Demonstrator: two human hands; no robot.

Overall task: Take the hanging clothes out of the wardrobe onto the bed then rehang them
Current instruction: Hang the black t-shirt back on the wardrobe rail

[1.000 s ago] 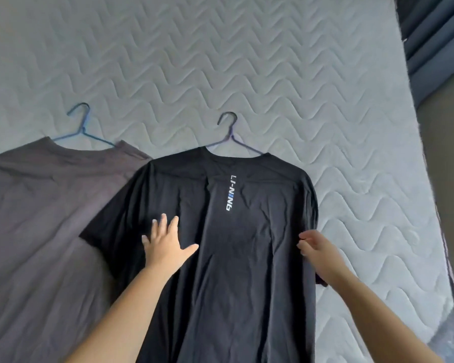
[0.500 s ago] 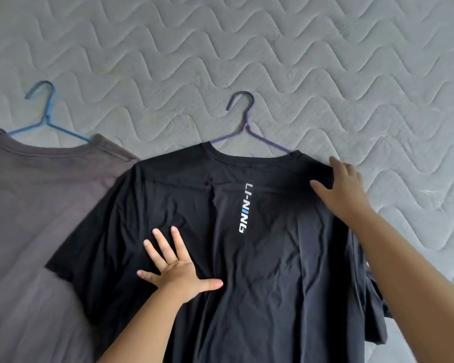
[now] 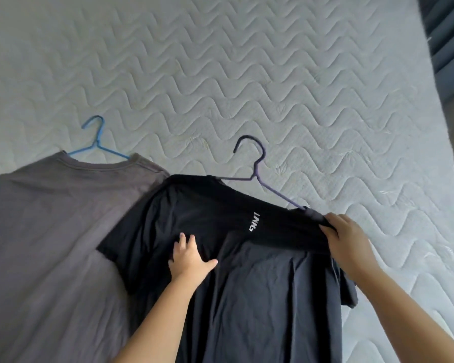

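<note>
A grey-brown cotton T-shirt (image 3: 50,231) on a blue wire hanger (image 3: 97,142) lies on the white quilted mattress (image 3: 273,74). Beside it, the left hand (image 3: 189,258) presses spread fingers on a black printed T-shirt (image 3: 260,297), which partly overlaps the grey one. The shirt's purple wire hanger (image 3: 257,166) sticks out above. The right hand (image 3: 349,239) grips the shirt's bunched shoulder.

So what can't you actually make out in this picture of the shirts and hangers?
Head view only:
- Lettering on the black shirt: partly lost in a fold.
- Purple hanger: its arm ends are hidden inside the black shirt.
- Grey shirt: left side and hem cut off by the frame edge.
- Right hand: some fingers hidden by the cloth it grips.
</note>
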